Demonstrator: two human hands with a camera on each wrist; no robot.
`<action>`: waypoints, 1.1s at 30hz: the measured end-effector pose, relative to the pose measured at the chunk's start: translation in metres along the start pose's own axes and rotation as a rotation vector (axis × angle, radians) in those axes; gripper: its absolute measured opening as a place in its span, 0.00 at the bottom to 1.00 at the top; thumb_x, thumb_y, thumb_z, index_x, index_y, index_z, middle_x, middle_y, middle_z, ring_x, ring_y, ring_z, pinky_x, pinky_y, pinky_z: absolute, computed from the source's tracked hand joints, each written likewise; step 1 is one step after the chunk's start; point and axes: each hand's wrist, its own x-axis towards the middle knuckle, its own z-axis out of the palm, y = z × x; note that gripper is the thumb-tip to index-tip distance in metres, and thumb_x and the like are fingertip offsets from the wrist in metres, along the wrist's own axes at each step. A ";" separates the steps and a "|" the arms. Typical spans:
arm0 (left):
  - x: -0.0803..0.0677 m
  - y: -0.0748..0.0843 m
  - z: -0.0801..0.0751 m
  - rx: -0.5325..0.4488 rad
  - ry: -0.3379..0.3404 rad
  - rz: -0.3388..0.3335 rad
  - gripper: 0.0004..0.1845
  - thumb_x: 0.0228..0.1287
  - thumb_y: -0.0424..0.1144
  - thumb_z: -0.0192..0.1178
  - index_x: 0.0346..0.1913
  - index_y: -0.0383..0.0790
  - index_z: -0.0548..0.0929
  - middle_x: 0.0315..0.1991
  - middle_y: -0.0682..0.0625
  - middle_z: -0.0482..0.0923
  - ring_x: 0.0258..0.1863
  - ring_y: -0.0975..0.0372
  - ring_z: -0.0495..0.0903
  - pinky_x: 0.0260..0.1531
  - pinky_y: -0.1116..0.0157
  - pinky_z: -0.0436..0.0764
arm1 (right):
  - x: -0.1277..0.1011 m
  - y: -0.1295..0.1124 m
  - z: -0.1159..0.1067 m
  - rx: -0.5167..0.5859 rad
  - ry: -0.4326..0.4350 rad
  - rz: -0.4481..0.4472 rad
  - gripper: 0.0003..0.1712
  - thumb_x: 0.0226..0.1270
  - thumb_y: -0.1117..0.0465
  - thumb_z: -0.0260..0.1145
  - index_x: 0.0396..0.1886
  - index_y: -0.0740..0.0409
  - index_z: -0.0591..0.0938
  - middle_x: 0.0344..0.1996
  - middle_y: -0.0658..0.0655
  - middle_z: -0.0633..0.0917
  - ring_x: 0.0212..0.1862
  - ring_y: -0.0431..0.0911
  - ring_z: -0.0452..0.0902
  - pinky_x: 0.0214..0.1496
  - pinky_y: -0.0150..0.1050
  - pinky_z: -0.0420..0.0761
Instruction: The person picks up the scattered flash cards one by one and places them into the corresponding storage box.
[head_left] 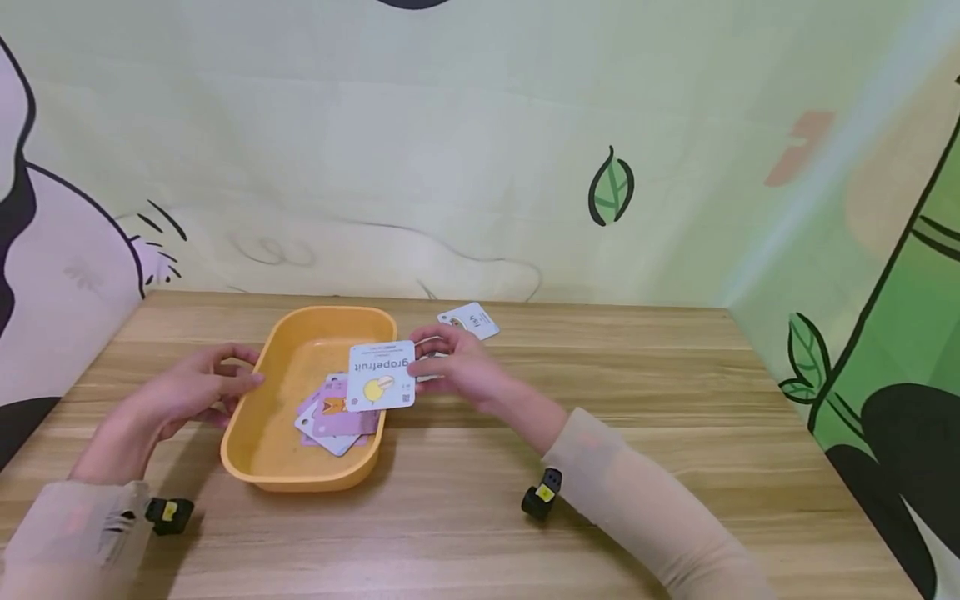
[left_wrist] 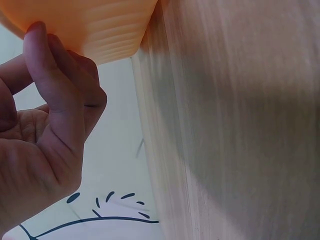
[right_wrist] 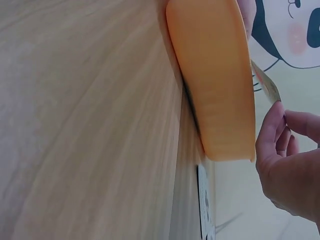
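A yellow-orange tray [head_left: 258, 392] stands on the wooden table with several pink and white cards [head_left: 336, 414] lying in it. My right hand [head_left: 450, 365] pinches a white "grapefruit" card [head_left: 382, 375] by its right edge and holds it over the tray's right rim. In the right wrist view the tray's outer wall [right_wrist: 220, 85] fills the middle and the card's edge [right_wrist: 265, 82] shows above my right hand [right_wrist: 287, 160]. My left hand [head_left: 197, 387] rests at the tray's left rim, fingers touching the tray's wall [left_wrist: 95, 27] in the left wrist view, where that left hand [left_wrist: 45, 130] lies loosely curled.
Another white card [head_left: 470, 320] lies on the table behind my right hand; a card edge [right_wrist: 205, 205] also shows flat on the table in the right wrist view. A painted wall backs the table's far edge.
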 end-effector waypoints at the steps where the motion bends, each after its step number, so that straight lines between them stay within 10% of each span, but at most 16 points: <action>1: 0.000 0.000 0.000 0.000 0.000 0.001 0.30 0.79 0.41 0.57 0.71 0.28 0.58 0.48 0.40 0.75 0.34 0.56 0.77 0.32 0.59 0.84 | 0.001 0.001 0.002 0.001 0.005 -0.002 0.23 0.63 0.82 0.63 0.58 0.69 0.74 0.40 0.57 0.78 0.41 0.47 0.80 0.46 0.44 0.85; 33: 0.002 -0.004 0.002 -0.020 0.008 0.027 0.30 0.78 0.40 0.58 0.70 0.27 0.58 0.42 0.44 0.74 0.30 0.60 0.75 0.29 0.61 0.83 | 0.012 0.015 0.033 -0.199 0.092 -0.043 0.26 0.61 0.79 0.71 0.59 0.75 0.75 0.32 0.57 0.78 0.30 0.46 0.79 0.41 0.45 0.87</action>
